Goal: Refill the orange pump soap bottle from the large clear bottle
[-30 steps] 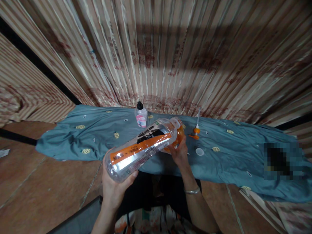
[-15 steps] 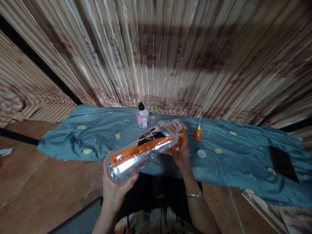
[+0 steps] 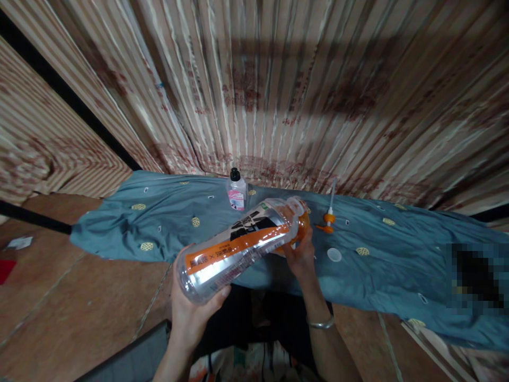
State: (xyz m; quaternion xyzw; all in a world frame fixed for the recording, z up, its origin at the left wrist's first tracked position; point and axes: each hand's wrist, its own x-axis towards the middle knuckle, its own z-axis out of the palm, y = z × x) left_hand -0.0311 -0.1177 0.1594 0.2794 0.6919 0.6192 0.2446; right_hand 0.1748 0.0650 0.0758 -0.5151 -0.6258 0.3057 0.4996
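My left hand point(image 3: 191, 310) is wrapped round the base of a large clear plastic bottle point(image 3: 238, 246) with an orange and silver label. The bottle lies tilted, its open neck up and to the right. Behind that neck, my right hand point(image 3: 301, 257) grips an orange see-through bottle point(image 3: 303, 227), mostly hidden by the clear one. The two bottles overlap in view; whether their mouths touch I cannot tell. Right of that hand, an orange pump top point(image 3: 329, 218) with a pale tube lies on the cloth, near a round whitish disc point(image 3: 334, 254).
A small clear bottle with a black cap and pink label point(image 3: 237, 193) stands at the back of the blue-green cloth point(image 3: 119, 225). A pixelated dark object point(image 3: 477, 276) lies far right. Striped curtains point(image 3: 270, 95) hang behind. A grey surface point(image 3: 129, 353) sits at lower left.
The whole view has shifted slightly, so things appear a little further right. Both hands keep their holds, and the clear bottle stays tilted much as before.
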